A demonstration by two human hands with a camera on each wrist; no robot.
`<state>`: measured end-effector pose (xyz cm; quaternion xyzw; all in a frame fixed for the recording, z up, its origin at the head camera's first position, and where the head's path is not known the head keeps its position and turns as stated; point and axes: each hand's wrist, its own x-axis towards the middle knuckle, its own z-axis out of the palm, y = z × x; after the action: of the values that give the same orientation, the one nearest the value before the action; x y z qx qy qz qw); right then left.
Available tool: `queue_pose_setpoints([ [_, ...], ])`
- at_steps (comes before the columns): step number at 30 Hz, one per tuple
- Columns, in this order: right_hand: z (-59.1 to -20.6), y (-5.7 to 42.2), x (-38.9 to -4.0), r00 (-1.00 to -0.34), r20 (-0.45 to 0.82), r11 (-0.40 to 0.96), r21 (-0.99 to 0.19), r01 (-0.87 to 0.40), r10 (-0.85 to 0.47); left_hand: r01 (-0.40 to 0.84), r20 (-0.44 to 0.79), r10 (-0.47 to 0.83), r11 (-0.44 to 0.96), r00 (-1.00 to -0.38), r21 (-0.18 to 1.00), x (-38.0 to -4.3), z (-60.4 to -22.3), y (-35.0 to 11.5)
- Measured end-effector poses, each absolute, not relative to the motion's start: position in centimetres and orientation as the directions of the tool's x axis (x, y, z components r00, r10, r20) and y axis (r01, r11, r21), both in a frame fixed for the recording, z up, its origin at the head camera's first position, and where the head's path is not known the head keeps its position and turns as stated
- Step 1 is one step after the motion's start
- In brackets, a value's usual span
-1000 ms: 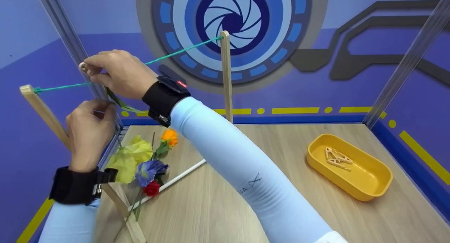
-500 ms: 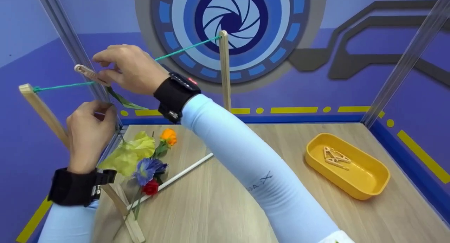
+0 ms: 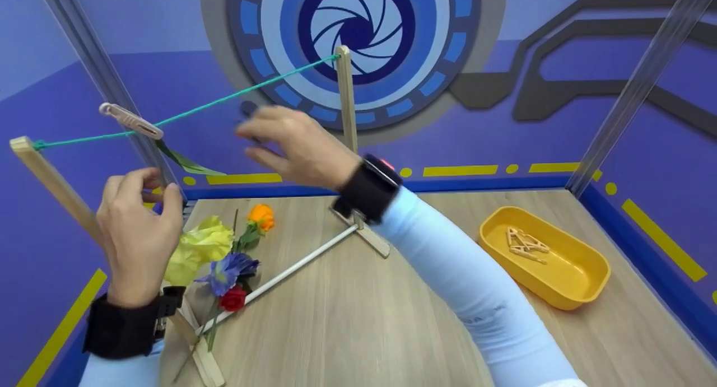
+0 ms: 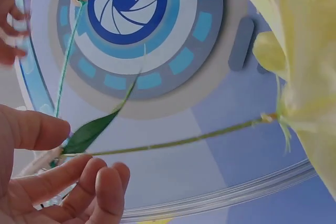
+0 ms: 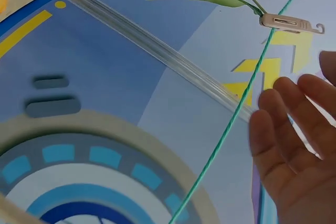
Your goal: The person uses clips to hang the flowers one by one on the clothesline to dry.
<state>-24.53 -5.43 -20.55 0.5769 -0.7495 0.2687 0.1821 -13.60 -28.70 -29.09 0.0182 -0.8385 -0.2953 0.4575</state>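
Note:
A pale clothespin (image 3: 132, 120) sits on the green string (image 3: 224, 100), clipping a flower stem (image 4: 173, 144) with a long green leaf (image 3: 187, 163). From that stem the yellow flower (image 4: 310, 66) hangs head down. My left hand (image 3: 137, 230) is just below the clothespin, thumb and fingers apart; in the left wrist view the stem passes by its fingertips, and I cannot tell whether they touch. Slightly blurred, my right hand (image 3: 305, 146) is in front of the string, right of the clothespin, fingers loosely bent and holding nothing.
Wooden posts (image 3: 346, 101) carry the string, joined low down by a white rod (image 3: 302, 262). A purple flower (image 3: 224, 272), red rose (image 3: 233, 298) and orange rose (image 3: 261, 217) lie at the table's left. Several clothespins (image 3: 526, 246) lie in the yellow tray (image 3: 594, 272).
My right hand has let go of the clothespin and moved right and down. The clothespin stays on the string. My left hand's thumb and fingers have spread apart.

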Motion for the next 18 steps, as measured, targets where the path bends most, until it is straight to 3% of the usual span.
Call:
queue_pose_setpoints([
  [4,-23.7,-0.7,-24.2,-0.265,0.584,0.191,-0.187,-0.964,-0.767,0.235,0.799,-0.300,0.850,-0.521,0.472,-13.2,-29.8,-27.6],
  [9,-27.6,5.2,-23.8,-0.328,0.635,0.232,-0.233,-0.944,-0.699,0.227,0.819,-0.303,0.862,-0.487,0.453,-12.8,-30.8,-25.6],
  [13,-30.7,9.4,-23.5,-0.356,0.725,0.257,-0.249,-0.934,-0.590,0.233,0.811,-0.301,0.855,-0.502,0.462,-12.6,-31.7,-23.4],
  [18,-34.2,14.0,-22.0,-0.453,0.744,0.374,-0.289,-0.881,-0.491,0.315,0.817,-0.226,0.842,-0.531,0.438,-12.6,-33.7,-21.5],
])
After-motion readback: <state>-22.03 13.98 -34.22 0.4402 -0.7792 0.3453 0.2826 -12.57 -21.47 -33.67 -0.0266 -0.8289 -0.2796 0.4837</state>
